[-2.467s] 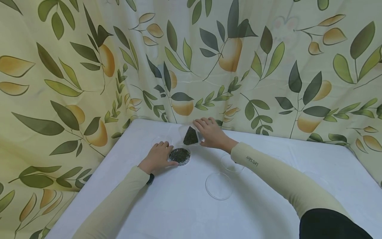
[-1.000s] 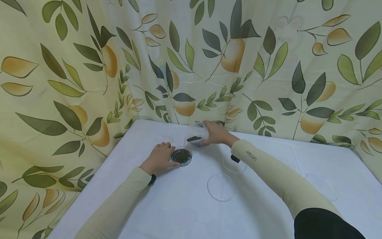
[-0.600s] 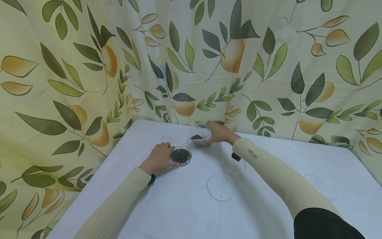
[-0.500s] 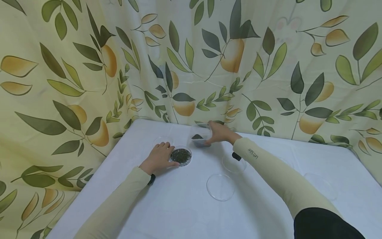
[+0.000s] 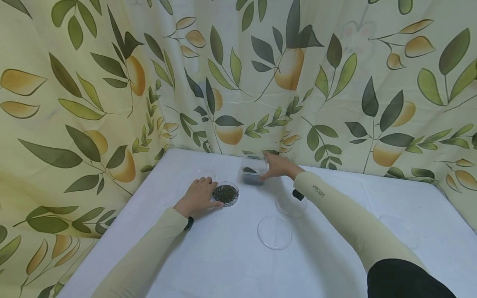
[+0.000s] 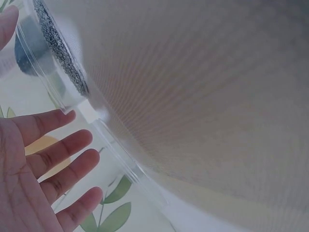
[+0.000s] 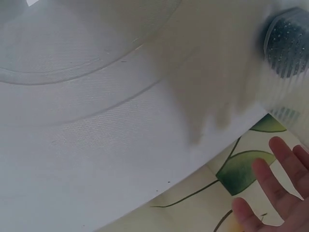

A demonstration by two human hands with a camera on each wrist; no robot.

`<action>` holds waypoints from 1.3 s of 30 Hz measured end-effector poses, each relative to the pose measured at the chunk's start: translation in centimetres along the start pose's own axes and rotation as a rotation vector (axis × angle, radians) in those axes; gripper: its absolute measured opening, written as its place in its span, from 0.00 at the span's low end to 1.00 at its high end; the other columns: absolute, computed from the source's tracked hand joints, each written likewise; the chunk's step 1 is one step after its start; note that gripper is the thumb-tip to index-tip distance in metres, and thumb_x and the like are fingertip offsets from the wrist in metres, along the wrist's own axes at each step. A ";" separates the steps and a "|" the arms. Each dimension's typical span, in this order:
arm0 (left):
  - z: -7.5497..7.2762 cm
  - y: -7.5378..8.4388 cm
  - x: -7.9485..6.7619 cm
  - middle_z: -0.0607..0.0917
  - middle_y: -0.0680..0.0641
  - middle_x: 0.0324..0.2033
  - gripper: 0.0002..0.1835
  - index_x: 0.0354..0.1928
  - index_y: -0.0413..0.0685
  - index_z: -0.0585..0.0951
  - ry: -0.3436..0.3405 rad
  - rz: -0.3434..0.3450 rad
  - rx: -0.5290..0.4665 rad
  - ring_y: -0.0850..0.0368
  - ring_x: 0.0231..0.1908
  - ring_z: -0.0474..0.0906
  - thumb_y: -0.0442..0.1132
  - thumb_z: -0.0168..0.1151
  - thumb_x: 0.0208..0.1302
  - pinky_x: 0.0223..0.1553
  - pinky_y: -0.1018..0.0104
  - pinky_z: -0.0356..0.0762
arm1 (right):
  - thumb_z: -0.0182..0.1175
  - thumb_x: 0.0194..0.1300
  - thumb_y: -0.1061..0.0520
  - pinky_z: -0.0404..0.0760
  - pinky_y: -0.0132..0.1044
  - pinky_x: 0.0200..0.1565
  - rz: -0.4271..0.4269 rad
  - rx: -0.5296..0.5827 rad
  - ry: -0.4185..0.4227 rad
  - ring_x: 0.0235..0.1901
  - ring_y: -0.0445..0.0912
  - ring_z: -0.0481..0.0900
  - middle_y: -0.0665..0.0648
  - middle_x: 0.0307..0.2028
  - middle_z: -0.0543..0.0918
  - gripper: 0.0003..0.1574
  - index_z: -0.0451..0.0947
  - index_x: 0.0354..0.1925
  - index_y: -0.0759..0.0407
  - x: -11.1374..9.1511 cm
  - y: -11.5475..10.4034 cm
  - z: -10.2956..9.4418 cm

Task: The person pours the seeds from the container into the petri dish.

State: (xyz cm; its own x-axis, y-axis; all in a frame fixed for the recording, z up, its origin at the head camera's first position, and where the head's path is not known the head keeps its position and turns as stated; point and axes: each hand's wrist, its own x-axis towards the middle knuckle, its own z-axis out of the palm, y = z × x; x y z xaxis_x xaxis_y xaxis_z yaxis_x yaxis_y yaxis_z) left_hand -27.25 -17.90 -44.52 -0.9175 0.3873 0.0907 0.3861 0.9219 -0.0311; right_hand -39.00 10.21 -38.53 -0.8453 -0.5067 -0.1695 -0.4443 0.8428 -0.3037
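Note:
My left hand [image 5: 195,194] holds a round clear petri dish [image 5: 226,195] of dark, speckled granular material on the white table, thumb and index finger at its side. In the left wrist view the dish [image 6: 60,50] sits between thumb and index finger, the other fingers spread. Behind and right of it, my right hand [image 5: 278,165] grips a clear plastic container [image 5: 253,179] by its right side. Dark material lies inside that container. The right wrist view shows spread fingers near the container's dark contents [image 7: 288,43], with the thumb out of sight.
A clear round dish or lid [image 5: 258,234] lies in front on the white table [image 5: 231,265]. Another round piece [image 5: 276,203] lies partly under the right forearm, and one [image 5: 203,170] behind the left hand. A leaf-patterned curtain [image 5: 231,103] hangs along the back edge.
The container has gone from tipped toward the dish to nearly upright, shifting slightly right with my right hand. Its dark contents have settled low. The left hand and petri dish have stayed put.

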 end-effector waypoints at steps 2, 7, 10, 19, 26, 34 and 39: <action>0.0 0.0 0.0 0.77 0.42 0.51 0.44 0.58 0.42 0.74 -0.005 -0.001 0.001 0.46 0.50 0.73 0.71 0.56 0.52 0.51 0.51 0.72 | 0.69 0.48 0.38 0.66 0.57 0.62 -0.002 -0.005 -0.001 0.62 0.61 0.68 0.68 0.63 0.69 0.69 0.42 0.72 0.65 0.0 0.3 0.1; 0.0 0.0 0.1 0.76 0.42 0.51 0.44 0.59 0.42 0.73 -0.022 -0.008 0.006 0.47 0.51 0.72 0.72 0.55 0.52 0.51 0.52 0.72 | 0.67 0.48 0.36 0.63 0.63 0.61 -0.001 -0.055 0.021 0.62 0.62 0.68 0.66 0.62 0.70 0.65 0.49 0.71 0.65 -0.2 0.9 0.4; 0.0 0.1 0.1 0.76 0.41 0.51 0.44 0.59 0.41 0.73 -0.026 -0.011 0.005 0.46 0.51 0.72 0.71 0.56 0.52 0.51 0.51 0.72 | 0.66 0.48 0.35 0.58 0.68 0.62 0.002 -0.101 0.043 0.63 0.63 0.66 0.66 0.64 0.68 0.62 0.52 0.70 0.65 -0.3 1.2 0.5; 0.0 0.1 0.1 0.76 0.41 0.50 0.43 0.58 0.42 0.73 -0.008 0.000 0.007 0.46 0.50 0.72 0.71 0.56 0.52 0.50 0.51 0.72 | 0.66 0.46 0.33 0.60 0.69 0.59 -0.029 -0.257 0.154 0.63 0.65 0.65 0.69 0.62 0.68 0.58 0.61 0.65 0.67 -1.1 1.0 0.9; 0.2 0.0 0.0 0.77 0.41 0.50 0.42 0.57 0.42 0.74 0.009 0.008 0.015 0.46 0.50 0.73 0.70 0.57 0.53 0.49 0.51 0.73 | 0.69 0.43 0.32 0.64 0.65 0.58 -0.067 -0.392 0.240 0.61 0.62 0.67 0.67 0.61 0.69 0.58 0.65 0.61 0.68 -1.5 0.0 1.1; 0.1 0.0 0.0 0.77 0.42 0.50 0.42 0.57 0.42 0.74 0.012 0.006 0.017 0.46 0.50 0.73 0.70 0.58 0.52 0.50 0.51 0.73 | 0.72 0.40 0.32 0.69 0.61 0.56 -0.192 -0.512 0.371 0.60 0.60 0.68 0.67 0.59 0.70 0.59 0.65 0.60 0.66 -2.6 -2.2 1.3; 0.2 0.0 0.1 0.77 0.41 0.50 0.43 0.57 0.42 0.74 0.006 0.004 0.015 0.46 0.50 0.73 0.70 0.57 0.52 0.50 0.51 0.73 | 0.70 0.43 0.32 0.66 0.63 0.58 -0.221 -0.538 0.375 0.61 0.60 0.67 0.66 0.61 0.69 0.59 0.64 0.62 0.65 -3.2 -3.7 1.5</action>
State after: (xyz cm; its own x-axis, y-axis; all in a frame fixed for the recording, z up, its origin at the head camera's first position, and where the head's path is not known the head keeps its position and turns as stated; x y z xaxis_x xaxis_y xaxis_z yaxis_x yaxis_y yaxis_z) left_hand -27.34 -17.88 -44.73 -0.9153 0.3909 0.0966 0.3882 0.9204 -0.0461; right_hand -34.17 8.44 -38.26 -0.7201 -0.6620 0.2080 -0.6216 0.7486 0.2305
